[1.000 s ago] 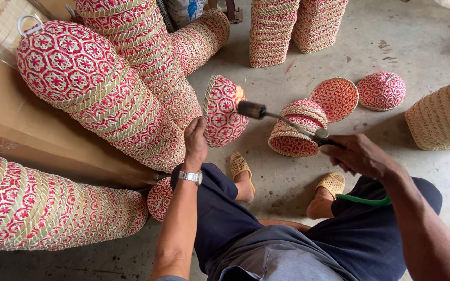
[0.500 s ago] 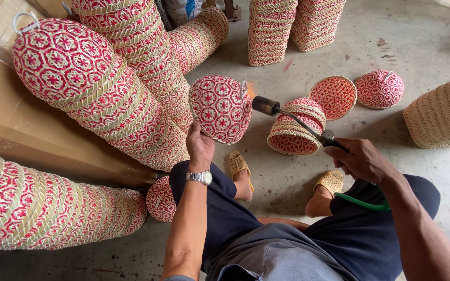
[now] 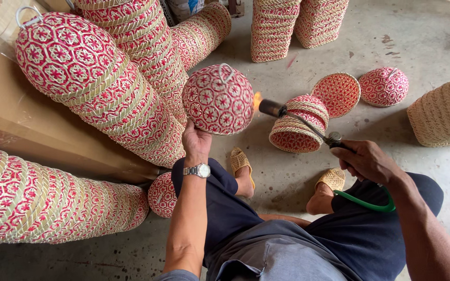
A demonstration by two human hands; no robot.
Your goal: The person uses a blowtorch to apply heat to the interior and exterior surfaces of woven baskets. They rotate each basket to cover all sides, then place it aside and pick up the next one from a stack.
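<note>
My left hand (image 3: 196,140) holds up a round red-and-white woven basket lid (image 3: 217,99) with a small metal loop on top, its domed face turned toward me. My right hand (image 3: 366,161) grips a gas torch (image 3: 300,120) with a green hose (image 3: 366,203) trailing over my knee. The torch nozzle points at the lid's right edge, and a small orange flame (image 3: 257,100) licks that edge. I sit with both sandalled feet on the concrete floor.
Long stacks of red-and-white woven lids (image 3: 105,93) lie on my left against a brown board. A short stack (image 3: 298,125), an upturned lid (image 3: 338,93) and a domed lid (image 3: 384,86) sit on the floor ahead. A plain woven basket (image 3: 444,112) stands right.
My left hand has turned the lid from edge-on to face-on and raised it. The torch tip has stayed at its right edge, with the flame now visible.
</note>
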